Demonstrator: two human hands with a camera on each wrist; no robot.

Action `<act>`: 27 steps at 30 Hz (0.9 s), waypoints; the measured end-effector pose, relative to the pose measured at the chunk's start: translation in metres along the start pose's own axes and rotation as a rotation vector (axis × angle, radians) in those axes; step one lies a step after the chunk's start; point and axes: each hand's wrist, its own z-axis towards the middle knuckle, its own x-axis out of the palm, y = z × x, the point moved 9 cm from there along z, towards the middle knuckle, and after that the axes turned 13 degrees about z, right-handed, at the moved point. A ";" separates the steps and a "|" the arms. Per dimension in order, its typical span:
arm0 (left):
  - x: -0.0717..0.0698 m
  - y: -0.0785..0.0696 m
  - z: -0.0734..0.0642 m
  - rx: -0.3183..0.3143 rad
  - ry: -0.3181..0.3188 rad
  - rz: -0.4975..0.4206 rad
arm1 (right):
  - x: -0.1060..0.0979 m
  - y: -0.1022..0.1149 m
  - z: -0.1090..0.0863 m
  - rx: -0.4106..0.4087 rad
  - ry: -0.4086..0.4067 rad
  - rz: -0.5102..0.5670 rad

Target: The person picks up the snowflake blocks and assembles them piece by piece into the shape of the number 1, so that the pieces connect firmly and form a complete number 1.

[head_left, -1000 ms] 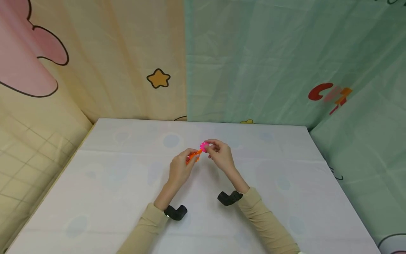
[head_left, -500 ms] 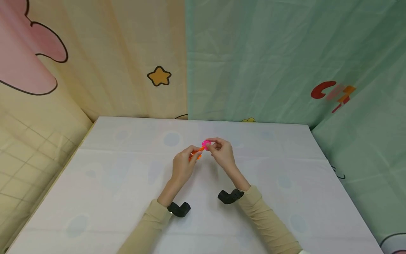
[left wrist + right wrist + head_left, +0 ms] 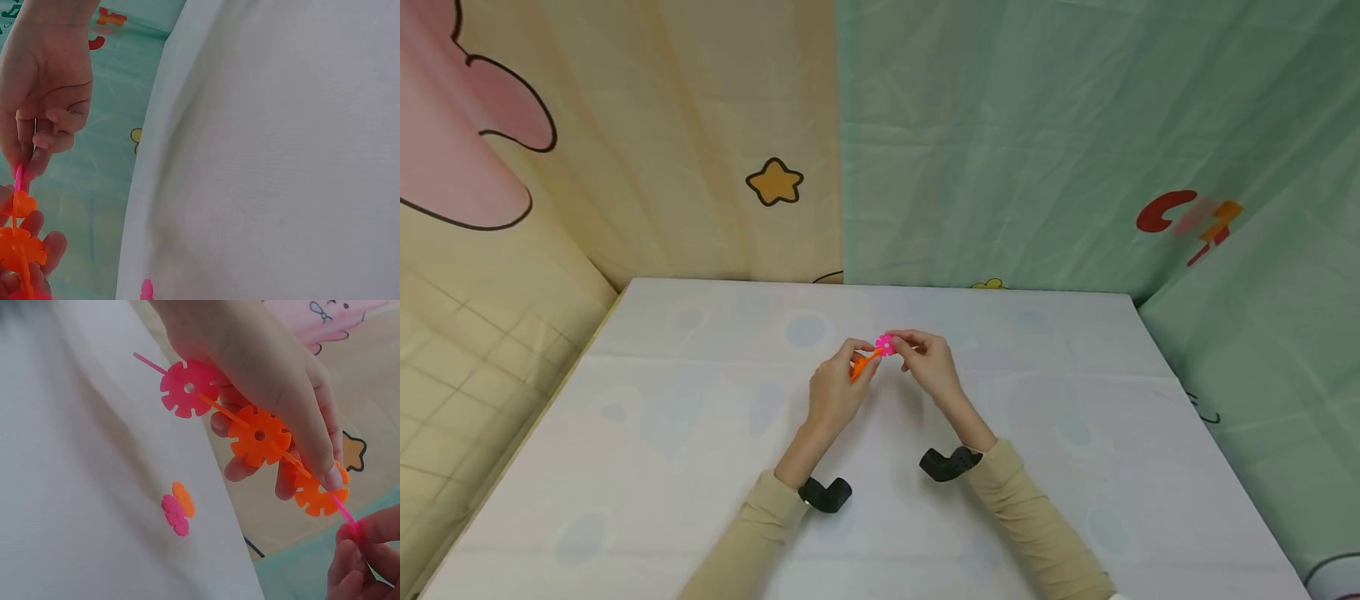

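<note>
Currently, left hand [image 3: 835, 389]: is gripping the chain of notched discs [image 3: 249, 447], its thumb pressing on the front orange disc [image 3: 310, 497] with fingers curling behind, probably to stop the row twisting.
Right hand [image 3: 928, 365]: is pinching a pink disc [image 3: 885, 345] near its rim, apparently leaving the opposite edge exposed toward the chain.
Meeting point: the pink disc is standing crosswise against the front orange disc, an angle that seems to be suiting the notches; how deeply it is seating, I cannot tell.
Space between hands: both are working close together, likely because such small pieces are needing support from either side.
Chain: is hanging clear above the white-covered table [image 3: 700, 467], with a face-on pink disc [image 3: 178, 394] toward its far end; some links are turning edge-on, as crosswise joints would be requiring.
Second pair: an orange piece [image 3: 185, 499] and a pink piece [image 3: 175, 517] are showing against the white; whether they are lying there or hanging above, I cannot tell.
Black wrist mounts [image 3: 826, 495]: are sitting by the sleeve cuffs, presumably for watching the fingers.
</note>
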 end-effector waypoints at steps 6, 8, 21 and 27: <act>0.000 -0.002 0.001 0.036 0.006 0.025 | -0.002 0.000 -0.001 0.042 0.020 0.027; 0.001 -0.003 0.001 0.051 0.008 0.045 | -0.001 0.000 0.000 0.058 0.036 0.051; -0.002 -0.006 0.003 0.092 -0.020 0.158 | 0.000 -0.005 0.001 0.100 0.077 0.084; -0.004 -0.004 0.003 0.067 -0.023 0.169 | 0.002 -0.007 0.002 0.107 0.089 0.069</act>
